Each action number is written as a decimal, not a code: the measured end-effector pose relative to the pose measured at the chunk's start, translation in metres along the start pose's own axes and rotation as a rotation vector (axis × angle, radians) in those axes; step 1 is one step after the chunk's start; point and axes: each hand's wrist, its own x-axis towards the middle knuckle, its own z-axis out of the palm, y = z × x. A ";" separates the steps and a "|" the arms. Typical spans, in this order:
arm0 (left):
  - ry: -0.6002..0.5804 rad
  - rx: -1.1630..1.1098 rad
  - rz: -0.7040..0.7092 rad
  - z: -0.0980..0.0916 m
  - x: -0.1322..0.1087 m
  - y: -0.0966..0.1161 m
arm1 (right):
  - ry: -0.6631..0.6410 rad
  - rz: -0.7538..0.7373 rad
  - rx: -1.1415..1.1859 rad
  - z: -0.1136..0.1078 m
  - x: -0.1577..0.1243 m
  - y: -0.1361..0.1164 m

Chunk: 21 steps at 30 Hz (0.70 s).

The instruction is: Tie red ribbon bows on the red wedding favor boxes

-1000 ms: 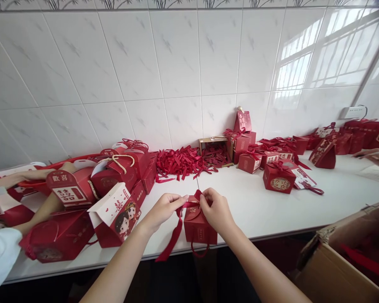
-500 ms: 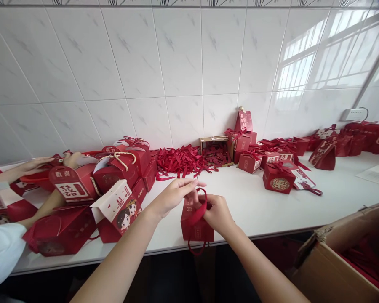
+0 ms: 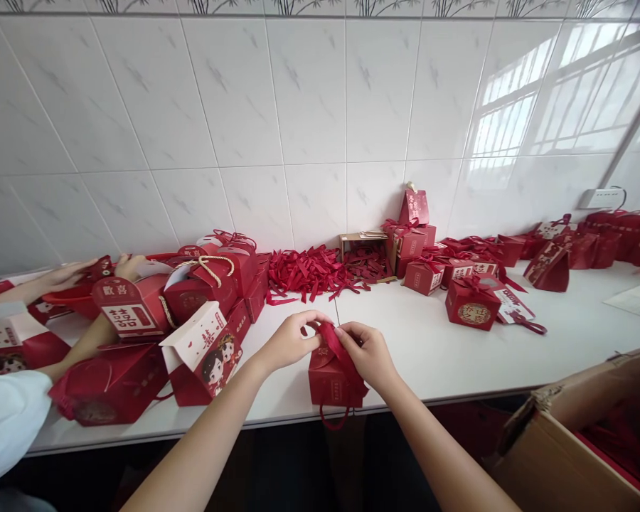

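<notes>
At table edge (image 3: 459, 392), box (image 3: 328, 384) — fingers (image 3: 348, 334) pinching ribbon (image 3: 337, 348)

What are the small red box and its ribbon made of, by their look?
The small red box looks like matte printed cardboard: flat stiff walls, folded edges. The ribbon seems thin fabric, perhaps satin: it loops and hangs limply.

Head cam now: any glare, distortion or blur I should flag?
Head view: window glare on the wall tiles at upper right; tile lines bow, wide-angle distortion; left hand and right hand pinching the red ribbon on the small red box are sharp; shadows soft.
</notes>
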 end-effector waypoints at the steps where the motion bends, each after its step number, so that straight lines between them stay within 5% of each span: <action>1: 0.034 0.017 0.007 0.001 -0.001 0.000 | 0.009 0.003 -0.009 0.000 0.000 0.001; 6: 0.280 0.074 -0.001 0.000 -0.015 -0.004 | 0.073 0.030 -0.070 0.004 0.001 0.002; 9: 0.313 0.105 -0.007 -0.004 -0.028 0.004 | 0.108 0.028 -0.161 0.007 0.001 0.000; 13: 0.213 -0.014 0.017 -0.003 -0.026 0.033 | 0.071 -0.021 -0.201 0.008 -0.001 -0.006; 18: 0.005 -0.113 0.033 0.001 0.015 0.071 | -0.004 -0.168 -0.265 0.007 -0.006 -0.009; 21: -0.159 -0.115 0.089 0.001 0.037 0.072 | 0.040 -0.118 -0.254 0.008 -0.004 -0.006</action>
